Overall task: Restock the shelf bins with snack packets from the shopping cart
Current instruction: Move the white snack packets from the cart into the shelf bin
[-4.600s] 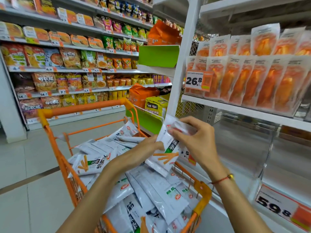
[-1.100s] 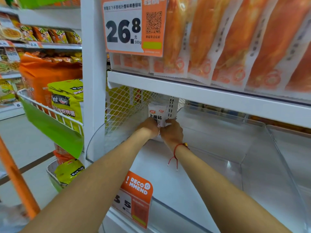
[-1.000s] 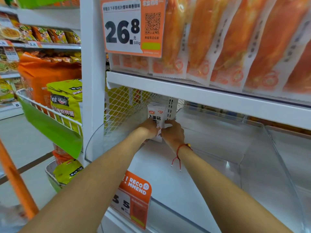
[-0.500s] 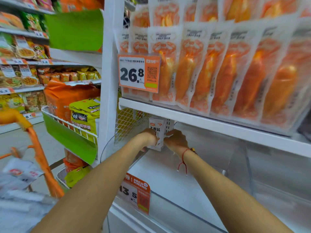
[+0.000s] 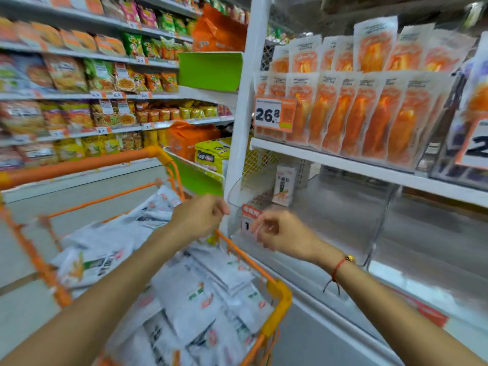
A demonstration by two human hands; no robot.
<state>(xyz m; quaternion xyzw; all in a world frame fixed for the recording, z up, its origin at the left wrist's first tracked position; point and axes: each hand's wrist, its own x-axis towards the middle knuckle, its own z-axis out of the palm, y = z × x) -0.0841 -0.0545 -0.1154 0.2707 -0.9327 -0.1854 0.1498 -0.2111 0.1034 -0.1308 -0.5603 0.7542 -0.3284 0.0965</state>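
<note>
1. A small upright stack of white snack packets (image 5: 284, 184) with orange print stands at the back left corner of a clear plastic shelf bin (image 5: 343, 220), against the white mesh wall. Apart from that stack, the bin looks bare.
2. An orange wire shopping cart (image 5: 277, 294) sits just beside the shelf, heaped with many more flat white snack packets (image 5: 200, 299) of the same kind.
3. The left hand (image 5: 198, 217) hangs over the cart's far edge, fingers loosely curled, holding nothing.
4. The right hand (image 5: 282, 233) hovers between cart and bin front, fingers half bent and empty. Both hands are blurred by motion.
5. Judging by this, the restocking is barely begun: one small batch is placed, and nearly the whole cartload remains.
6. The neighbouring clear bin (image 5: 433, 247) to the right also appears unfilled, so it likely needs stock too.
</note>
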